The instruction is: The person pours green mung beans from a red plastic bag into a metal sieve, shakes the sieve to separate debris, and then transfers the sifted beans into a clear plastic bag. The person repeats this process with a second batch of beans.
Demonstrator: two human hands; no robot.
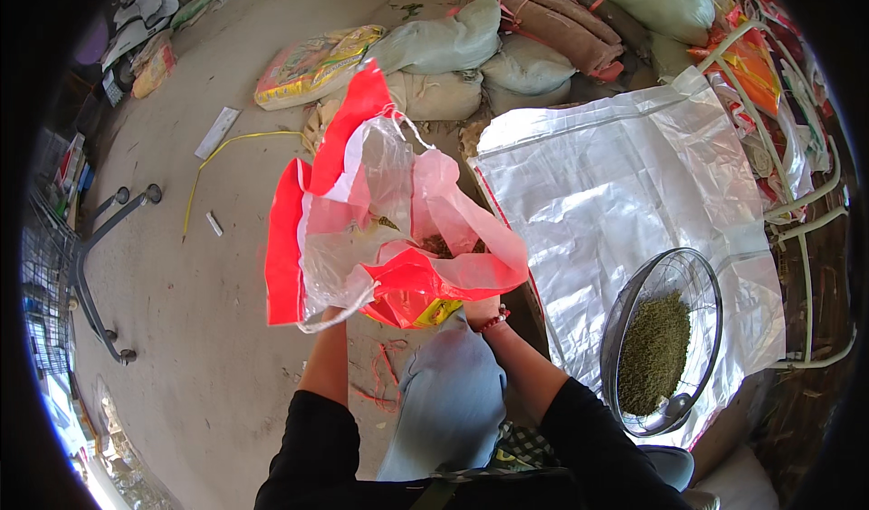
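A red woven sack point(285, 252) with a clear plastic liner point(339, 238) and white cord stands wide-mouthed before me. Dark dried plant matter point(438, 244) shows inside it. My left hand point(334, 314) is at the sack's near left side, its fingers hidden by the sack. At the near right side is my right hand point(481, 310), with a red bead bracelet at the wrist; its fingers are also hidden behind the sack. To the right, a round wire-rimmed sieve point(607, 347) holds small green-brown dried pieces point(655, 354) on a silvery plastic sheet point(570, 204).
Filled sacks point(441, 41) and a yellow printed bag point(319, 65) lie beyond. Rolled brown material point(570, 28) is at the back. A pale metal frame point(808, 293) edges the right. Wheeled metal legs point(88, 265) stand left, near a yellow strap point(197, 177). Red string point(385, 374) lies on the floor.
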